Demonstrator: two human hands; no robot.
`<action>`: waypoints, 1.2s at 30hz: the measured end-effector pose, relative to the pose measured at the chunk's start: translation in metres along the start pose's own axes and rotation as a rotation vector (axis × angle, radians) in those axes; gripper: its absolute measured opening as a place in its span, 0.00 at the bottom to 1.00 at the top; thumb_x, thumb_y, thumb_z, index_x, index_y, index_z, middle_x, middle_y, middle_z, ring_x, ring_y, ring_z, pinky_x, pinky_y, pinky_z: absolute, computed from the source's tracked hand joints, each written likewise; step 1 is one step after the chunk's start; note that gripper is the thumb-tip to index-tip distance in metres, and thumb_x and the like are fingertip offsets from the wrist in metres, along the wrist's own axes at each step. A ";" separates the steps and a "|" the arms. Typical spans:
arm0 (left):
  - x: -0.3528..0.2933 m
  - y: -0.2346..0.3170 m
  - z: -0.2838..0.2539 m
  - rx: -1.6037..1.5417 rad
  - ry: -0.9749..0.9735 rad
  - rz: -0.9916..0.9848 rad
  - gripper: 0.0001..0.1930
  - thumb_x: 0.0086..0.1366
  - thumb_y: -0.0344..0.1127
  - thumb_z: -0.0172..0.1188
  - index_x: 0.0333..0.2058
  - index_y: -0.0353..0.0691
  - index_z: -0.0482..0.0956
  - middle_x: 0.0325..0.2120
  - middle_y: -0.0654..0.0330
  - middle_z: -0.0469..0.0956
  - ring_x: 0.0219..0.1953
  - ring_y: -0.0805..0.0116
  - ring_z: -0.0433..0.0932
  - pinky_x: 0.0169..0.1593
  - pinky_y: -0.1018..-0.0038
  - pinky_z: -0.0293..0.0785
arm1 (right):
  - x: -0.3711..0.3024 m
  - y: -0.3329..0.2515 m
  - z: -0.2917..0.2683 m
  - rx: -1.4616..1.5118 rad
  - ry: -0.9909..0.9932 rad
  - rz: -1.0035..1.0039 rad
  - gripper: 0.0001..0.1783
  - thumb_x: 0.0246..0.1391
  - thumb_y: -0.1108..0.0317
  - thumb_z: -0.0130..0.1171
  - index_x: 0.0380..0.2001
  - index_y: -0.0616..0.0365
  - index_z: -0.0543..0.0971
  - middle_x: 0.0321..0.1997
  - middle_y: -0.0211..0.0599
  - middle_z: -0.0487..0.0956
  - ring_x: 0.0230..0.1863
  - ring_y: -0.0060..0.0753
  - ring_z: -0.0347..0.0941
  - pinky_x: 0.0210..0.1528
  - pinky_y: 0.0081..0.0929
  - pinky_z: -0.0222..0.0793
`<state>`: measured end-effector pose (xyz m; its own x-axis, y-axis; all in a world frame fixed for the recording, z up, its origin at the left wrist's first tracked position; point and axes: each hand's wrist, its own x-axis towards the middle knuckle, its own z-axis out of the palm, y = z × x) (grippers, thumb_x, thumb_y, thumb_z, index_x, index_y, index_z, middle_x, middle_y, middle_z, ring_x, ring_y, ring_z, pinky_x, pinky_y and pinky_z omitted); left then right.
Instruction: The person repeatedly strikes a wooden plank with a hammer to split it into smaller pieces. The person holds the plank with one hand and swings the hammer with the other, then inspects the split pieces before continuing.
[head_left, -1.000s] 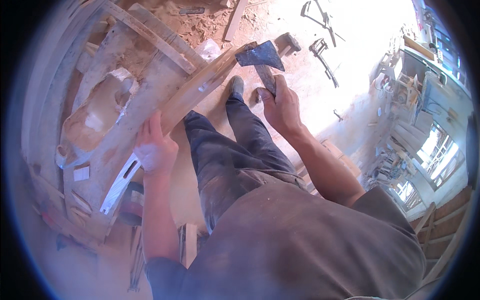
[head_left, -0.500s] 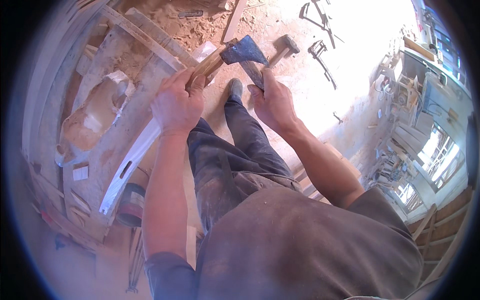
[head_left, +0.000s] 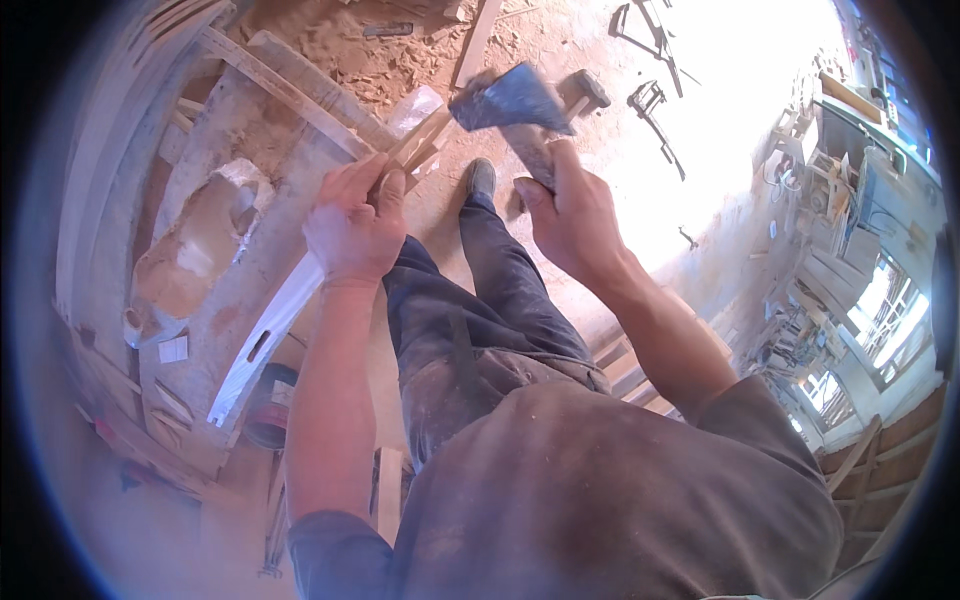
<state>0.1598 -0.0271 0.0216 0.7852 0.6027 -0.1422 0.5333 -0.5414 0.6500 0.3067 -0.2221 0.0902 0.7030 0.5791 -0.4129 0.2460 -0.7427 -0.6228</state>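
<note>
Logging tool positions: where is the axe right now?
In the head view, the axe is at upper centre, its handle gripped in the right hand, its blade just left of the hammer's head.

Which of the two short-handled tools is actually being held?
The hatchet, gripped in the right hand; its broad, flared blade sets it apart from the blocky-headed hammer lying on the floor beyond it.
</note>
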 end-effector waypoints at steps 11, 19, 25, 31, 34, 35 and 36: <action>-0.001 0.001 0.002 -0.066 0.016 -0.011 0.14 0.64 0.39 0.69 0.45 0.41 0.89 0.45 0.55 0.87 0.52 0.54 0.84 0.55 0.62 0.81 | 0.008 0.002 0.012 -0.177 -0.126 -0.020 0.14 0.64 0.69 0.60 0.44 0.65 0.68 0.36 0.62 0.81 0.31 0.68 0.80 0.37 0.56 0.74; 0.000 -0.010 0.003 0.011 0.055 0.140 0.14 0.65 0.39 0.66 0.46 0.41 0.89 0.47 0.53 0.86 0.54 0.52 0.83 0.58 0.61 0.80 | -0.008 0.026 0.018 -0.055 0.023 -0.509 0.16 0.57 0.71 0.63 0.46 0.64 0.72 0.34 0.54 0.82 0.33 0.59 0.82 0.38 0.47 0.78; -0.002 -0.009 0.002 0.023 0.045 0.144 0.15 0.69 0.37 0.62 0.49 0.36 0.87 0.50 0.44 0.85 0.53 0.46 0.83 0.57 0.60 0.80 | -0.002 -0.022 -0.001 -0.169 -0.150 -0.085 0.11 0.61 0.71 0.60 0.45 0.64 0.73 0.34 0.57 0.83 0.33 0.64 0.81 0.37 0.51 0.76; -0.002 -0.009 0.001 0.014 0.076 0.172 0.14 0.70 0.35 0.58 0.49 0.38 0.87 0.50 0.44 0.84 0.53 0.46 0.84 0.57 0.59 0.80 | -0.011 -0.014 -0.015 0.199 0.116 -0.596 0.03 0.64 0.78 0.57 0.40 0.66 0.76 0.27 0.44 0.77 0.28 0.40 0.75 0.35 0.38 0.76; -0.002 -0.005 0.004 0.020 0.084 0.197 0.14 0.68 0.34 0.59 0.48 0.39 0.87 0.47 0.46 0.86 0.54 0.47 0.84 0.57 0.58 0.79 | 0.013 0.019 0.022 -0.178 -0.153 -0.168 0.10 0.63 0.72 0.58 0.44 0.65 0.72 0.28 0.56 0.80 0.32 0.65 0.78 0.38 0.54 0.75; 0.003 -0.004 0.000 0.028 0.102 0.212 0.14 0.67 0.34 0.60 0.48 0.39 0.87 0.45 0.47 0.86 0.54 0.47 0.83 0.58 0.57 0.79 | 0.023 0.005 0.017 -0.235 -0.197 -0.057 0.11 0.64 0.69 0.57 0.44 0.65 0.72 0.28 0.59 0.82 0.33 0.69 0.81 0.39 0.58 0.75; 0.004 -0.004 -0.002 0.041 0.104 0.197 0.14 0.67 0.34 0.60 0.48 0.39 0.87 0.46 0.48 0.86 0.54 0.47 0.84 0.57 0.57 0.80 | 0.023 0.000 0.014 -0.185 -0.169 -0.043 0.12 0.65 0.69 0.57 0.45 0.65 0.71 0.28 0.60 0.82 0.33 0.70 0.81 0.39 0.59 0.74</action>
<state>0.1605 -0.0210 0.0193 0.8399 0.5390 0.0637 0.3867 -0.6766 0.6266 0.3132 -0.2042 0.0714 0.5712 0.6482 -0.5035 0.4027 -0.7559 -0.5162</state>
